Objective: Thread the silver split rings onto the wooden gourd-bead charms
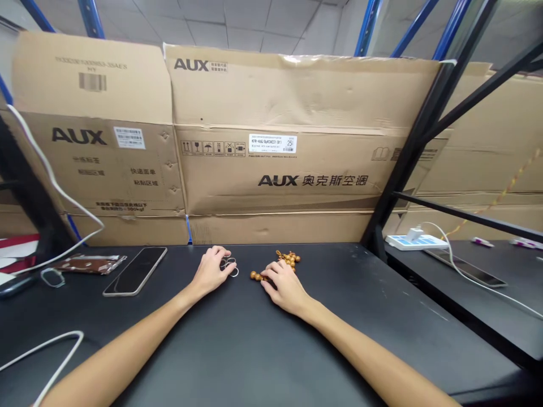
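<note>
1. Nearest the camera, my left arm (131,350) came in from 7 o'clock and my right arm (360,347) from 5, over the black desk (248,350); I took the bare patch between them as the clock's centre.
2. My left hand (211,271) was at 11, palm down, fingers half curled, their tips right at the rings (231,262). I could not tell whether I had a grip on any.
3. The rings lay bunched just short of 12, some partly hidden by my fingers.
4. My right hand (287,287) was at 1, half closed over the brown beads (292,259), thumb apart from the fingers; whether I pinched a bead, I could not tell.
5. The beads showed on two sides of that hand: a few near 12, by my fingertips, and a cluster at 1, beyond my knuckles.
6. At 10 lay a phone (136,272), a packet (91,264) beside it; a cable (80,334) looped at 9.
7. Boxes (231,195) stood across 12.
</note>
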Tool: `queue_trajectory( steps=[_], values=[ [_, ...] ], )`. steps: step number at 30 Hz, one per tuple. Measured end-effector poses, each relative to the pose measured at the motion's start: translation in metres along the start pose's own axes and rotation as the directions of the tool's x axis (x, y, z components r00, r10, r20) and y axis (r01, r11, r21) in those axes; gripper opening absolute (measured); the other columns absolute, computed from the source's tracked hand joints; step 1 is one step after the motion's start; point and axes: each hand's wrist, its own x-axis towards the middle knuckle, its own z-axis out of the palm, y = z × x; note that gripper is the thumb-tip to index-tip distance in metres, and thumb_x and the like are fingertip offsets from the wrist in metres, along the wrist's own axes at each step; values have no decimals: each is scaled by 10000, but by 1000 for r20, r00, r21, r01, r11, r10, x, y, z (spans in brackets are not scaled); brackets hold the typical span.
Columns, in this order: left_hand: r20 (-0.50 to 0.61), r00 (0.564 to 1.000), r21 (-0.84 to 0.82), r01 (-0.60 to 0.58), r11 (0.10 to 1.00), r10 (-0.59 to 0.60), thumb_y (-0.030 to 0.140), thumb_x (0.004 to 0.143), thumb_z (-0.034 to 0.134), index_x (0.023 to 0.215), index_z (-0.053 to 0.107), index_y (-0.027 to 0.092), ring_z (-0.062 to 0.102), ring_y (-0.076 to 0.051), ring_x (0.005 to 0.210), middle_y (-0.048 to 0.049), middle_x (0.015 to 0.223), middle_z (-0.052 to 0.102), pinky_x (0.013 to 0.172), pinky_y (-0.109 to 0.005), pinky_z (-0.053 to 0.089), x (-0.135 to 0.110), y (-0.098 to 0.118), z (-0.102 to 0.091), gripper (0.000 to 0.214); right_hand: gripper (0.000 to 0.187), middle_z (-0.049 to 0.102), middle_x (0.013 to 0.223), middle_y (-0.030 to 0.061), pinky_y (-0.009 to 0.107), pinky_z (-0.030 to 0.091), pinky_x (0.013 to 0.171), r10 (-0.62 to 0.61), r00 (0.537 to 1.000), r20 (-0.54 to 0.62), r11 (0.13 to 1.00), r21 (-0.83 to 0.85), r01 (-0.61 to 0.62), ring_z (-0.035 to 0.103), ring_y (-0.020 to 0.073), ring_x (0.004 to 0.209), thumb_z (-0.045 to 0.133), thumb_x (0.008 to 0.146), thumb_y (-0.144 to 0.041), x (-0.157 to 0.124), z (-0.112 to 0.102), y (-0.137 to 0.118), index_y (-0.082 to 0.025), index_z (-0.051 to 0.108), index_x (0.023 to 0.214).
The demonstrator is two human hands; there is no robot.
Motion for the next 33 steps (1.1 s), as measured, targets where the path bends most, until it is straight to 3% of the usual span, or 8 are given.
queue_trajectory(
  steps=[4, 8, 14, 17, 21, 25, 29, 33],
  values=[
    [177, 979, 79, -117, 990, 102, 568, 780, 568, 1314, 475, 280, 373, -317, 1285, -86, 1429, 394, 1037, -479, 302, 0, -12, -1, 614, 335, 520, 1235, 120, 508, 330, 970, 51, 998, -40, 993, -108, -55, 412, 308, 1149, 558, 854, -331, 1, -2, 9, -241, 586, 1176],
    [316, 943, 91, -143, 985, 108, 579, 859, 443, 1325, 473, 303, 291, -306, 1354, -71, 1453, 379, 1096, -503, 201, -1, -14, 1, 542, 436, 355, 1438, 61, 584, 210, 1028, 52, 998, 47, 985, -166, -43, 230, 352, 1323, 540, 852, -451, 5, -2, 19, -348, 509, 1275],
    [234, 962, 32, -151, 988, 140, 484, 891, 434, 1141, 592, 214, 473, -262, 1219, -98, 1294, 540, 1017, -397, 367, 0, -12, 0, 400, 253, 411, 1401, 67, 593, 204, 1027, 128, 991, 42, 981, -149, -120, 223, 330, 1341, 495, 882, -410, 11, 2, 33, -272, 614, 1058],
    [221, 969, 35, -119, 992, 108, 505, 860, 479, 1216, 542, 205, 461, -284, 1226, -115, 1354, 482, 1006, -416, 371, 2, -15, 1, 470, 387, 394, 1409, 77, 594, 183, 1039, 176, 984, 8, 969, -178, -172, 205, 346, 1345, 552, 827, -492, 11, 3, 39, -284, 576, 1152],
    [281, 956, 43, -98, 994, 82, 542, 852, 471, 1259, 528, 223, 377, -317, 1301, -109, 1411, 432, 1058, -464, 291, 2, -15, 1, 521, 638, 287, 1474, 64, 635, 146, 1028, 289, 956, 59, 944, -183, -274, 133, 401, 1359, 530, 762, -670, 12, 1, 50, -364, 459, 1317],
    [248, 963, 30, -116, 993, 105, 486, 876, 456, 1139, 587, 212, 500, -278, 1171, -97, 1280, 539, 991, -407, 376, 2, -11, -1, 402, 663, 311, 1462, 64, 608, 192, 1026, 352, 927, 126, 932, -134, -336, 165, 401, 1353, 501, 749, -716, 11, 0, 59, -376, 462, 1317],
    [217, 966, -2, -146, 989, 143, 407, 895, 448, 1060, 579, 192, 574, -231, 984, -86, 1082, 588, 877, -352, 451, 3, -10, -2, 301, 660, 354, 1430, 71, 546, 233, 1041, 349, 931, 110, 935, -102, -339, 224, 370, 1339, 524, 745, -701, 11, -1, 60, -358, 473, 1306],
    [213, 961, -7, -176, 984, 174, 349, 913, 425, 1045, 577, 194, 569, -211, 1002, -77, 1099, 578, 914, -340, 443, 3, -15, 3, 254, 671, 316, 1451, 62, 567, 213, 1044, 313, 941, 129, 948, -90, -304, 189, 376, 1349, 534, 742, -695, 12, -2, 53, -384, 441, 1328]
  ],
)
